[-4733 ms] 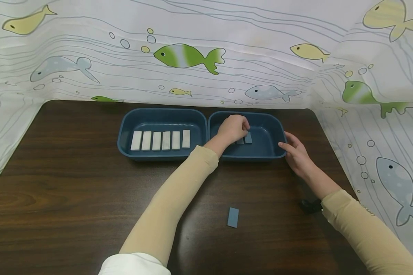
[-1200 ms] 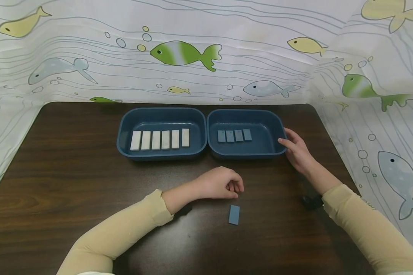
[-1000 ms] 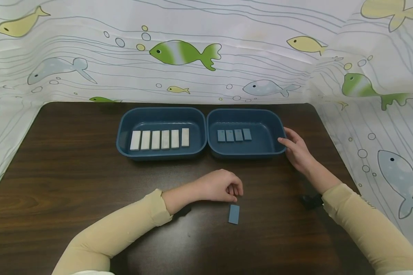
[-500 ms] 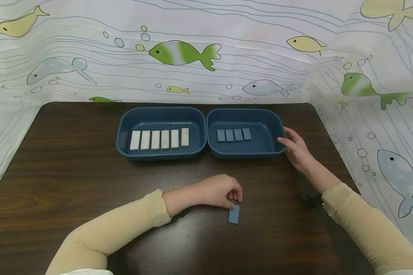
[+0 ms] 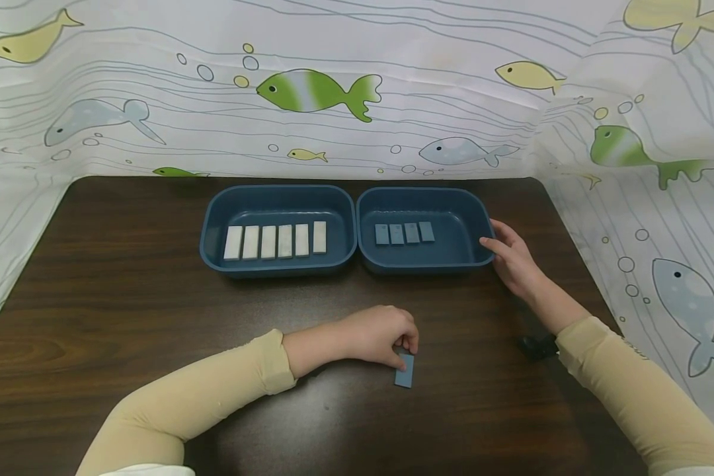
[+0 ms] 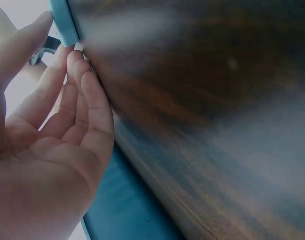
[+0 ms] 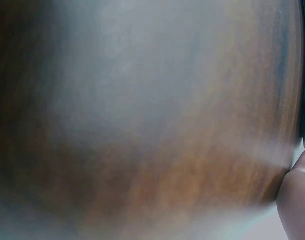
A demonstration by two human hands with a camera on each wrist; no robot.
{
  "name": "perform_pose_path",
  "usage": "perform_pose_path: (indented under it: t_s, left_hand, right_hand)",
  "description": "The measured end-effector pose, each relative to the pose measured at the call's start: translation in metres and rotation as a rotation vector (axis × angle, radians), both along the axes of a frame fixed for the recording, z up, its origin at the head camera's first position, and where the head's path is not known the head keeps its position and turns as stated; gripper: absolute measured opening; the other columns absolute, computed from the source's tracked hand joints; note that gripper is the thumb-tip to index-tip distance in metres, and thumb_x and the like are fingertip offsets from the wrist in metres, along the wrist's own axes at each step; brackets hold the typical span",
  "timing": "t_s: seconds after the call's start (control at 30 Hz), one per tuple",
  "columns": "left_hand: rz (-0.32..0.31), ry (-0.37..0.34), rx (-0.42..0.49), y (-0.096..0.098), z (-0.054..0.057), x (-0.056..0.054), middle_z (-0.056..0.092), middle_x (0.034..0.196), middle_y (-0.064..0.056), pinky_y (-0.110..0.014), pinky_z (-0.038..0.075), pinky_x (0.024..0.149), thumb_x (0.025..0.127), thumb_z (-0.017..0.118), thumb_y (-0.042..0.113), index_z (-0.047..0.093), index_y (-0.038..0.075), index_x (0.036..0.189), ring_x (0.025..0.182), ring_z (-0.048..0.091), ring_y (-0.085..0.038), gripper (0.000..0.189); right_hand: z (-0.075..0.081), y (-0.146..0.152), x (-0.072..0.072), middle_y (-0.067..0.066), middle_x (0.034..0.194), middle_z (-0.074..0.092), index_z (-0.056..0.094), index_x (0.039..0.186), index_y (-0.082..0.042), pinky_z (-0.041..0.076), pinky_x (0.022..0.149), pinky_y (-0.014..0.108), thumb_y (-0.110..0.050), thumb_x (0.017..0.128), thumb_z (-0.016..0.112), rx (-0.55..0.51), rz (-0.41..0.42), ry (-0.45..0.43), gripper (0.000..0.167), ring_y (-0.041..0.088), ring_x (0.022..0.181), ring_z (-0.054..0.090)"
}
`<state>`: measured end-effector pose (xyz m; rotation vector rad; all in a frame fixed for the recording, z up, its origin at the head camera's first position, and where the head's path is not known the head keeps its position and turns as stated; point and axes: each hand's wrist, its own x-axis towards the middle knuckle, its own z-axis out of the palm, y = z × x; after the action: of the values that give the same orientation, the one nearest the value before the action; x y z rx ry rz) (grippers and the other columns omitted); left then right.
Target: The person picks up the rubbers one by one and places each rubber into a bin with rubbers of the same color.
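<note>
In the head view, a flat blue tile (image 5: 404, 375) lies on the dark wooden table. My left hand (image 5: 377, 335) pinches its far end, the thumb on the tile's face. The left wrist view shows the same blue tile (image 6: 66, 24) between thumb and index finger, the other fingers bent loosely beside it. At the right end of the right blue bin (image 5: 455, 248), my right hand (image 5: 514, 264) grips the rim, thumb inside and fingers outside. Several smaller-looking blue tiles (image 5: 412, 233) stand in a row in that bin. Only a bit of the right hand (image 7: 296, 200) enters the right wrist view.
The left blue bin (image 5: 279, 266) adjoins the right one and holds a row of several white tiles (image 5: 284, 241). A small black object (image 5: 537, 347) is by the right forearm. A fish-patterned cloth (image 5: 333, 145) rises behind the table (image 5: 125, 297).
My left hand has come out of the right bin and down to the loose blue tile, its thumb now on it. The right hand has stayed at the bin's rim.
</note>
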<state>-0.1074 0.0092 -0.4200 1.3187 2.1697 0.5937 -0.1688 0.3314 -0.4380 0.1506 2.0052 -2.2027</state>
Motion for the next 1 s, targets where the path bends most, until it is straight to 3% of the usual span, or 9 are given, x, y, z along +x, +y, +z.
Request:
perform_pose_path:
  t_s: [0.33, 0.63, 1.0]
  left_hand:
    - [-0.004, 0.022, -0.021, 0.0003, 0.0019, 0.0053, 0.068, 0.104, 0.008, -0.014, 0.048, 0.081, 0.092, 0.086, 0.02, 0.077, 0.018, 0.106, 0.09, 0.057, -0.001, 0.017]
    - [0.005, 0.023, -0.016, 0.0003, 0.0017, 0.0074, 0.07, 0.103, 0.009, -0.014, 0.049, 0.08, 0.092, 0.085, 0.018, 0.076, 0.019, 0.105, 0.089, 0.059, 0.0, 0.016]
    - [0.045, -0.109, 0.059, -0.0025, 0.0006, 0.0049, 0.072, 0.09, 0.008, -0.012, 0.049, 0.075, 0.09, 0.086, 0.011, 0.076, 0.015, 0.099, 0.081, 0.061, 0.0, 0.014]
  right_hand:
    - [0.0014, 0.0003, 0.0011, -0.004, 0.121, 0.059, 0.051, 0.135, -0.014, 0.054, 0.089, 0.015, -0.004, 0.107, 0.055, -0.039, -0.006, 0.01, 0.029, 0.005, 0.105, 0.063]
    - [-0.0009, 0.0008, 0.0005, -0.005, 0.121, 0.06, 0.056, 0.131, -0.018, 0.053, 0.091, 0.014, -0.003, 0.108, 0.054, -0.027, 0.0, 0.016, 0.028, 0.004, 0.105, 0.064]
    - [0.0003, 0.0002, 0.0011, -0.006, 0.119, 0.062, 0.053, 0.134, -0.012, 0.051, 0.092, 0.014, -0.001, 0.107, 0.054, -0.06, -0.002, 0.03, 0.029, 0.004, 0.105, 0.064]
